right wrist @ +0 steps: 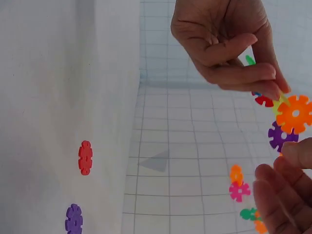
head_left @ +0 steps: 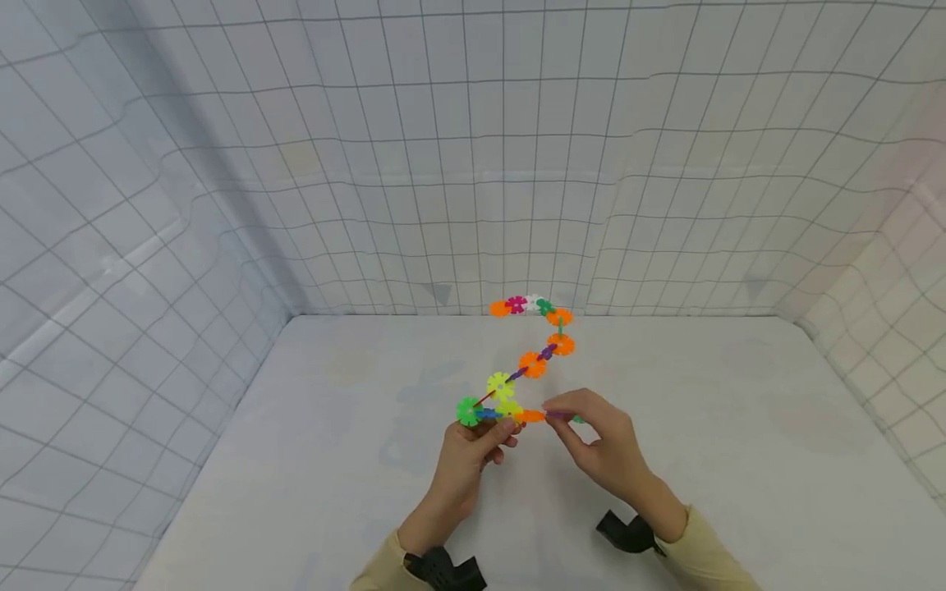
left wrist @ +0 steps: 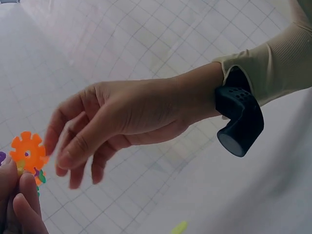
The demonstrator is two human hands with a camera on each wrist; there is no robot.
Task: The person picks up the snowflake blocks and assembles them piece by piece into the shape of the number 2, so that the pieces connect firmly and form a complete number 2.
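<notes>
A zigzag chain of interlocking plastic snowflake discs [head_left: 533,364] runs back from between my two hands. My left hand [head_left: 461,460] pinches its near stretch, with thumb and index finger at a yellow disc [head_left: 510,409]. A green disc [head_left: 469,411] stands just above that hand. To the right of the yellow disc sits an orange disc [right wrist: 295,114]. My right hand [head_left: 606,447] pinches a purple disc [right wrist: 282,136] beside the orange one, between thumb and index finger. A bit of green [head_left: 579,419] shows behind these fingers. In the left wrist view the right fingertips are right at the orange disc.
A white table surface [head_left: 332,460] spreads under both hands. Grid-patterned netting [head_left: 458,164] rises behind it and at the sides. In the right wrist view, a loose red disc [right wrist: 85,158] and a purple disc [right wrist: 74,219] show against the white surface.
</notes>
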